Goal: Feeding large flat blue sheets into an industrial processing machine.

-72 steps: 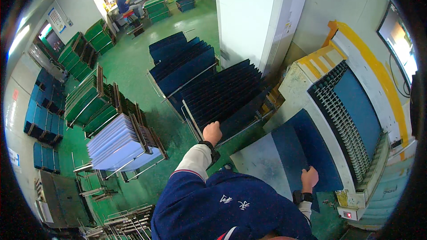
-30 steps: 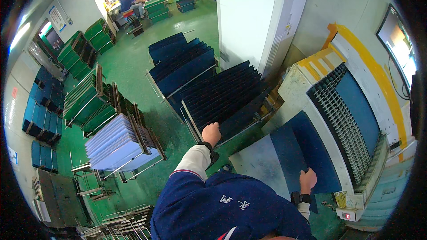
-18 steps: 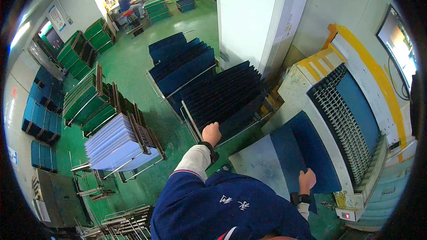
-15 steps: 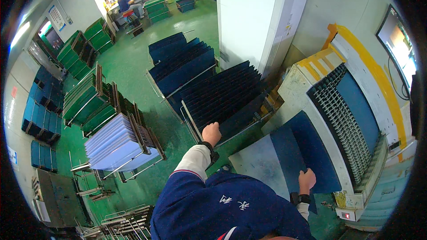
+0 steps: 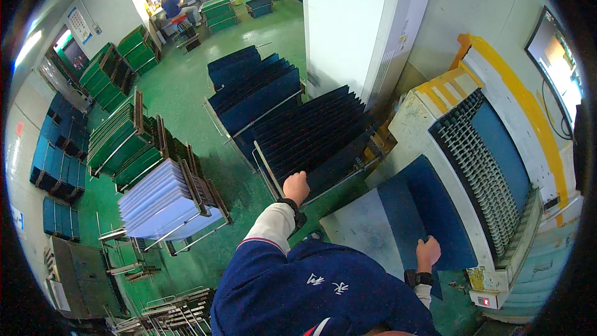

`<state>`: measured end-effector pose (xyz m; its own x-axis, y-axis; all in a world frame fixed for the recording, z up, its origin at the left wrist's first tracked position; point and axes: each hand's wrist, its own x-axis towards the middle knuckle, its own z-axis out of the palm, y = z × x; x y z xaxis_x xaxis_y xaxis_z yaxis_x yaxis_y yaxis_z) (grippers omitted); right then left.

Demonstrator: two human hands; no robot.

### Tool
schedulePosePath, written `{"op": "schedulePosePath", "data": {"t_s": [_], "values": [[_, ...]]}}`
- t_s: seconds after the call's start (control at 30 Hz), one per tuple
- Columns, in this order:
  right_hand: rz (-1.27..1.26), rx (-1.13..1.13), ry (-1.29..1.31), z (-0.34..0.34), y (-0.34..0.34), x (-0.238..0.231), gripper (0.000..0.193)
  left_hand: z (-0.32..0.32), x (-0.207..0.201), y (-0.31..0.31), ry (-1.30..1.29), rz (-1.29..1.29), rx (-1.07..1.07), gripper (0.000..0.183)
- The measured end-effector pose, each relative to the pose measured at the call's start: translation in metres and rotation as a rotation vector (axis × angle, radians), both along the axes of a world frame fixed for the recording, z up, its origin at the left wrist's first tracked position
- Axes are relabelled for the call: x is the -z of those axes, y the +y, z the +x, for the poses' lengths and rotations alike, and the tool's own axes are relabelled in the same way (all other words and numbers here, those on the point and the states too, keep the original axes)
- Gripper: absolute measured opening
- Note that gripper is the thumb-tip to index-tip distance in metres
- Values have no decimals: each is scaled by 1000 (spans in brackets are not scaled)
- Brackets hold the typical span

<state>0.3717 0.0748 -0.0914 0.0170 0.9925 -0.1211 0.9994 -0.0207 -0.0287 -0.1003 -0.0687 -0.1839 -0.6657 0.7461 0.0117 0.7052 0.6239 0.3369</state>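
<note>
My left hand (image 5: 296, 188) is closed at the near edge of a metal rack (image 5: 268, 171) filled with upright dark blue panels (image 5: 311, 130). Whether its fingers grip the rack or a panel is hidden. Lower right, my right hand (image 5: 428, 254) pinches the edge of a dark blue panel (image 5: 404, 224). This panel lies on a pale, stained board (image 5: 364, 227), and a second dark blue sheet (image 5: 438, 205) is beside it. To the right stands a machine with rows of rollers (image 5: 482, 180) and a blue panel (image 5: 497, 143) behind them.
Racks of green panels (image 5: 118, 143) and white panels (image 5: 168, 202) stand on the left, with bare metal racks (image 5: 180, 314) below. A tall white cabinet (image 5: 342, 31) rises behind the dark panels. A monitor (image 5: 556, 56) hangs at right. A seated person (image 5: 171, 5) works far off.
Both hands keep nearly the same places and grips. The panels and racks have not visibly moved.
</note>
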Motion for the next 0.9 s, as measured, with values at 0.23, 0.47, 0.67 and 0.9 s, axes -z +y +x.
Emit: {"op": "schedulePosePath", "data": {"t_s": [0.23,0.47,0.67,0.9], "values": [[16,-10,6,0,-1,1,42,-1,3,0,34,21,-1,13],[-21,0,4,-6,-5,-9,44,0,-1,-1,22,25,5,12],[0,6,2,-4,-4,-3,41,1,-3,0,22,29,0,11],[35,-13,26,-1,-5,2,36,1,-2,-2,29,47,16,11]]}}
